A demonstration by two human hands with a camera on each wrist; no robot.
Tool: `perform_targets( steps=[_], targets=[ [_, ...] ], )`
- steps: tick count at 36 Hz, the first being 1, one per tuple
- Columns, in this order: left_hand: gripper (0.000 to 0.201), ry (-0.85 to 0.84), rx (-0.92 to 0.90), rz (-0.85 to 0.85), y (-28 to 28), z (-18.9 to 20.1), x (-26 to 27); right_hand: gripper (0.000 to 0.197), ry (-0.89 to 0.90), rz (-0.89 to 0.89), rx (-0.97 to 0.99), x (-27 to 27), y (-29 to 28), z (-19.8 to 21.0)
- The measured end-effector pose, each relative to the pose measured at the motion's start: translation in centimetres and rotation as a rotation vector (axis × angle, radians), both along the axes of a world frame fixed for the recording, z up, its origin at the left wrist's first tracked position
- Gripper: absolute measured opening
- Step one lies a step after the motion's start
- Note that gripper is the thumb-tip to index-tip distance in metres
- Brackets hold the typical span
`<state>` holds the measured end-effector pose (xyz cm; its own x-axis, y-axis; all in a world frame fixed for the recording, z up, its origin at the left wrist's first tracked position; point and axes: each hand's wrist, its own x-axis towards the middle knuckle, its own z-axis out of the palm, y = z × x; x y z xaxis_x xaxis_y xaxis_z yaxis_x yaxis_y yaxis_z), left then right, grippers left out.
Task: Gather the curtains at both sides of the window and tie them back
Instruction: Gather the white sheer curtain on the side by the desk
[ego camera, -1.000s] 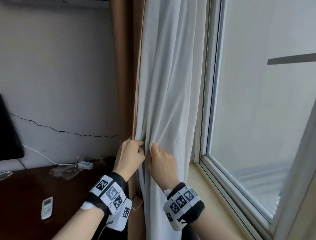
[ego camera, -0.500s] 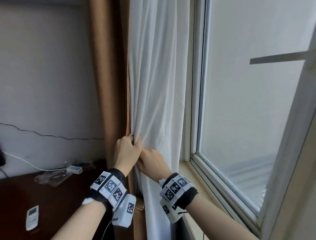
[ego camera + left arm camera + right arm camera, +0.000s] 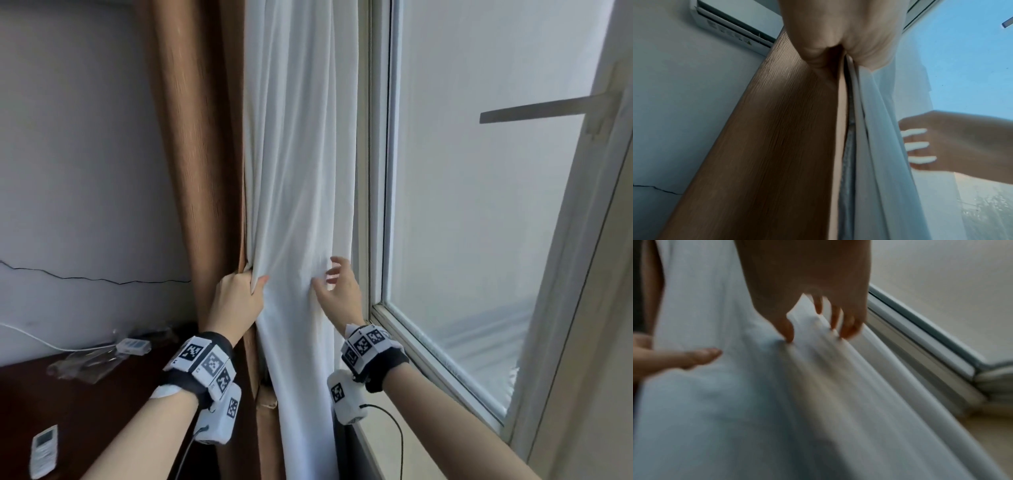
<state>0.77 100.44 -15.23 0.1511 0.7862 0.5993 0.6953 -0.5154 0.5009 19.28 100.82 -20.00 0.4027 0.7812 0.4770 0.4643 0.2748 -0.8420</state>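
White curtain (image 3: 301, 178) bunched in left hand (image 3: 236, 301), fist clamped on its edge beside brown curtain (image 3: 191, 164). Right hand (image 3: 339, 291) just right of that grip, fingers spread, touching folds.

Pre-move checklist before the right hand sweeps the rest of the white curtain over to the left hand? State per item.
1. Left hand grips gathered white curtain folds: ok.
2. Brown curtain edge caught in the same grip: cannot tell, it hangs right against the fist.
3. Right hand has hold of the fabric: not ok, fingers spread, only the tips touch the folds.
4. Loose curtain edge by the window frame gathered in: not ok.
5. Tie-back within reach: cannot tell, none in view.
6. Right wrist view sharp enough to judge contact: not ok, blurred.
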Motion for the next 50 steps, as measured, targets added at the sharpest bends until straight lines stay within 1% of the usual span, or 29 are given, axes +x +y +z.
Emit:
perform_targets(
  steps=[2, 3, 5, 7, 10, 11, 14, 16, 18, 20, 22, 25, 26, 28, 31, 33, 35, 38, 40, 42, 44, 45, 48, 49, 50],
  targets=[
    [0.027, 0.008, -0.009, -0.008, -0.1, 0.0, 0.0, 0.074, -0.029, 0.101, -0.157, 0.2, 1.1, -0.2],
    [0.026, 0.014, -0.018, -0.010, -0.1, 0.1, -0.1, 0.081, -0.042, 0.143, -0.209, 0.2, 1.5, -0.2],
    [0.023, 0.033, -0.033, -0.001, -0.1, 0.1, -0.3, 0.083, 0.011, 0.228, -0.244, 0.1, 2.2, -0.3],
    [0.023, 0.047, -0.048, 0.010, -0.1, 0.0, -0.5, 0.071, 0.095, 0.289, -0.251, -0.3, 2.6, -0.4],
    [0.027, 0.071, -0.048, 0.030, 0.0, 0.0, -0.7, 0.040, 0.142, 0.278, -0.234, -1.3, 3.2, -0.5],
    [0.028, 0.082, -0.041, 0.037, 0.1, -0.1, -0.8, 0.036, 0.153, 0.260, -0.219, -1.6, 3.6, -0.6],
    [0.030, 0.109, -0.025, 0.050, 0.3, -0.3, -1.0, 0.028, 0.112, 0.176, -0.190, -2.0, 4.4, -0.9],
    [0.032, 0.110, -0.018, 0.062, 0.1, -0.3, -1.2, 0.019, 0.064, 0.092, -0.155, -2.0, 4.2, -0.6],
    [0.035, 0.114, -0.001, 0.082, 0.0, -0.5, -1.3, 0.026, 0.005, 0.048, -0.151, -1.7, 3.8, -0.7],
    [0.040, 0.116, 0.011, 0.091, -0.1, -0.7, -1.4, 0.026, -0.095, 0.028, -0.148, -1.4, 3.4, -1.0],
    [0.053, 0.121, 0.040, 0.093, -0.1, -0.7, -1.5, 0.025, -0.247, -0.001, -0.124, -1.1, 2.6, -1.1],
    [0.090, 0.134, 0.103, 0.056, -0.6, -0.5, -1.5, 0.029, -0.426, -0.031, -0.101, -0.4, 1.1, -0.9],
    [0.097, 0.134, 0.117, 0.045, -0.8, -0.4, -1.5, 0.029, -0.481, -0.048, -0.087, -0.1, 0.5, -0.7],
    [0.100, 0.169, 0.131, 0.060, -1.3, -0.3, -1.4, 0.031, -0.602, -0.075, -0.058, 0.4, -0.8, -0.5],
    [0.096, 0.245, 0.125, 0.104, -1.5, 0.0, -1.0, 0.035, -0.721, -0.120, -0.016, 0.9, -2.5, 0.1],
    [0.081, 0.260, 0.102, 0.118, -1.1, -0.1, -0.8, 0.036, -0.759, -0.137, 0.024, 0.9, -3.7, 0.5],
    [0.068, 0.240, 0.087, 0.122, -0.9, -0.1, -0.8, 0.035, -0.796, -0.142, 0.062, 0.2, -5.2, 0.9],
    [0.062, 0.162, 0.043, 0.087, -0.9, 0.2, -0.8, 0.036, -0.841, -0.080, 0.086, -2.0, -7.6, 1.4],
    [0.061, 0.093, -0.007, 0.034, -0.8, 0.5, -1.0, 0.035, -0.865, -0.045, 0.140, -3.7, -8.8, 1.7],
    [0.056, 0.040, -0.064, -0.035, -0.8, 0.9, -1.4, 0.022, -0.886, -0.018, 0.188, -5.4, -9.5, 1.9],
    [0.041, -0.021, -0.109, -0.099, -1.1, 1.4, -2.0, 0.012, -0.883, 0.032, 0.204, -6.8, -9.4, 2.0],
    [0.034, -0.030, -0.108, -0.114, -1.5, 1.7, -2.2, 0.010, -0.877, 0.063, 0.205, -7.4, -9.0, 1.9],
    [0.021, -0.071, -0.122, -0.133, -1.5, 1.7, -2.8, 0.011, -0.863, 0.124, 0.191, -8.5, -7.5, 1.5],
    [0.022, -0.099, -0.157, -0.146, -1.5, 1.7, -3.0, 0.015, -0.863, 0.134, 0.179, -8.8, -7.0, 1.4],
    [0.028, -0.133, -0.180, -0.168, -1.4, 1.6, -3.2, 0.018, -0.863, 0.144, 0.165, -9.0, -6.6, 1.3]
  ],
)
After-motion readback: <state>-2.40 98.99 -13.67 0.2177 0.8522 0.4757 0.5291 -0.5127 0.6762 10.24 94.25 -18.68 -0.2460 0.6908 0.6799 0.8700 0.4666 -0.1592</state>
